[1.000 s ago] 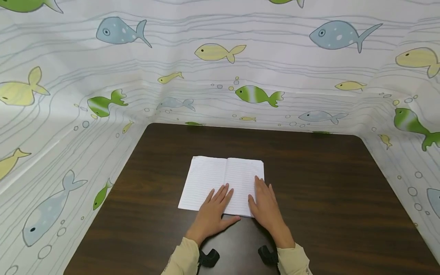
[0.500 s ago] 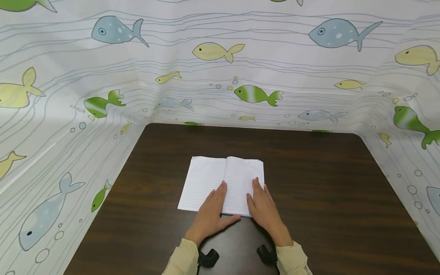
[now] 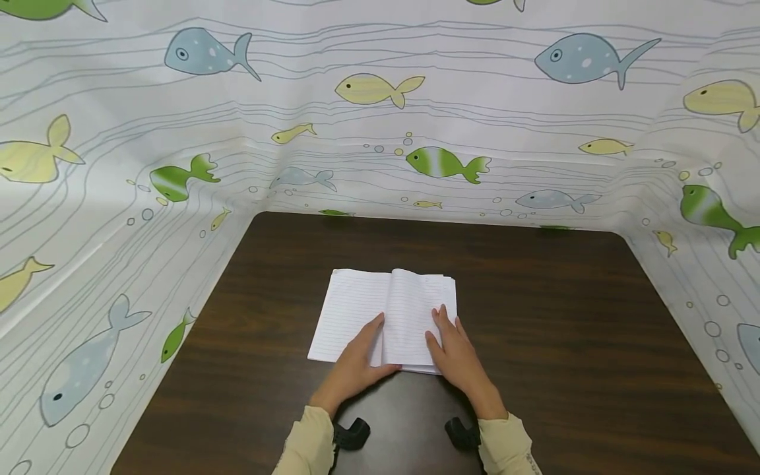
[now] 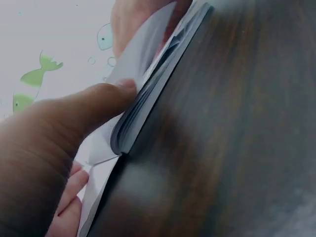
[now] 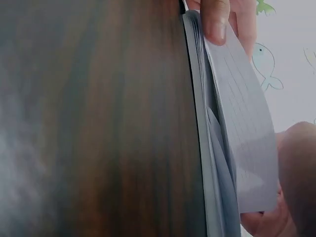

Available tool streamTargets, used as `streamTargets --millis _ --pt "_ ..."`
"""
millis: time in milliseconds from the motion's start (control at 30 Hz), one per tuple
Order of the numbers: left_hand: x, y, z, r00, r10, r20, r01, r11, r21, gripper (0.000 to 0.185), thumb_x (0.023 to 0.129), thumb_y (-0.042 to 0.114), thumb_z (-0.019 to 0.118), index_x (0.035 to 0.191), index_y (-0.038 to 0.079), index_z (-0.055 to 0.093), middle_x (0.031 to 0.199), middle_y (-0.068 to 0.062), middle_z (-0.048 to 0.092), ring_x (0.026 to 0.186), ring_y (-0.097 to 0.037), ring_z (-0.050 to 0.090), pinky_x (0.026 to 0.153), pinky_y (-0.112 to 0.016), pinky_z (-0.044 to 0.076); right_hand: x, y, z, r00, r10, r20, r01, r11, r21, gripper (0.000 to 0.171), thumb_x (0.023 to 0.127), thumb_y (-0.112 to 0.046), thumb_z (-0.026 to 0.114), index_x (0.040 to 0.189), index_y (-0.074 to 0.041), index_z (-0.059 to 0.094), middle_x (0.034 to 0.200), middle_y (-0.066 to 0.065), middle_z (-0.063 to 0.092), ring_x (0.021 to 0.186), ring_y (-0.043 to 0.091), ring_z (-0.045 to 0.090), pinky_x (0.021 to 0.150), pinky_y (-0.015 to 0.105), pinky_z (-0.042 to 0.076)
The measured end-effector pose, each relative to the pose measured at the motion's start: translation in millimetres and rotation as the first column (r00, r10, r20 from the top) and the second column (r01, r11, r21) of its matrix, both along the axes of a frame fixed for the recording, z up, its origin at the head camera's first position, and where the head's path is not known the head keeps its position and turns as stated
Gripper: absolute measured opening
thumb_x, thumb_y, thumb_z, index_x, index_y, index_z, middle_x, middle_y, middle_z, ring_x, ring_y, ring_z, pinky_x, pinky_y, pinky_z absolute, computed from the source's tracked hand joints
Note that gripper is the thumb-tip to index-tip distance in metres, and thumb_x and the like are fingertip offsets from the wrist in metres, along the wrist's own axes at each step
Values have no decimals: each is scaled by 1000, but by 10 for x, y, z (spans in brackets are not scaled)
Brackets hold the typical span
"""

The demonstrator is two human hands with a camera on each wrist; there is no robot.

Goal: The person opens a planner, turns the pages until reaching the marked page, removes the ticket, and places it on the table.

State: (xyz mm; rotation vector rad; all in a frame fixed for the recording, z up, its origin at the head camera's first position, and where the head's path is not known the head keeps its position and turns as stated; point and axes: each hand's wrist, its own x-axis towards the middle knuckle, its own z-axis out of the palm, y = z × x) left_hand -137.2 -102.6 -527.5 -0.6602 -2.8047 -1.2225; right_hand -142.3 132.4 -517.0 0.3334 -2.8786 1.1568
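Observation:
An open ruled notebook lies on the dark wooden table. My left hand rests over its lower left part, fingers extended on the left page and thumb near the bottom edge by the fold. In the left wrist view that thumb presses on the bulging page beside the fold. My right hand is at the right edge, holding the free edge of a lifted page between thumb and fingers. The right wrist view shows this page standing away from the stack, with fingertips partly hidden behind it.
A dark brown tabletop surrounds the notebook. A white sheet printed with fish stands along the back and both sides. Black wrist mounts sit below both hands, beside beige sleeves.
The right page has risen and bulged leftward near the fold. My left hand has drawn slightly left and its thumb has shifted left; my right hand has moved only slightly.

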Motion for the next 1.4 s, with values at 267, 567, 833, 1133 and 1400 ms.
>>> streamTargets --millis 267,567,833,1133,1400 --pt "42 19 -9 982 -13 -191 2 999 -54 91 85 31 72 153 1 19 156 -18 27 143 -28 28 111 -44 32 16 92 7 987 -88 133 119 963 -243 63 107 -38 31 153 1 14 157 14 23 145 26 19 115 50 17" --pt "33 23 22 961 57 -269 -62 998 -10 92 80 28 69 154 7 19 159 -11 19 146 -26 20 108 -44 36 -13 118 -48 991 -122 54 132 959 -252 55 107 -17 34 150 9 13 157 21 18 145 31 18 114 53 18" --pt "32 26 66 933 168 -318 -122 980 160 92 81 26 70 154 3 18 159 -11 19 144 -28 23 115 -31 23 -32 93 -68 988 -115 100 128 983 -129 76 100 -21 52 153 4 2 158 15 18 145 24 21 115 48 19" --pt "-30 -52 108 702 562 -437 -413 822 393 84 78 1 74 150 1 29 150 -20 34 138 -34 34 116 -39 21 -39 90 -66 989 -100 108 111 989 -100 83 98 -17 57 153 2 -3 158 15 15 145 25 19 115 49 19" --pt "-51 -144 68 678 509 -530 -521 842 141 67 64 -9 81 127 2 60 140 -25 46 138 -42 33 110 -65 13 -55 100 -35 995 -84 48 86 994 -59 78 97 -16 58 154 2 9 158 15 18 144 30 24 113 51 23"
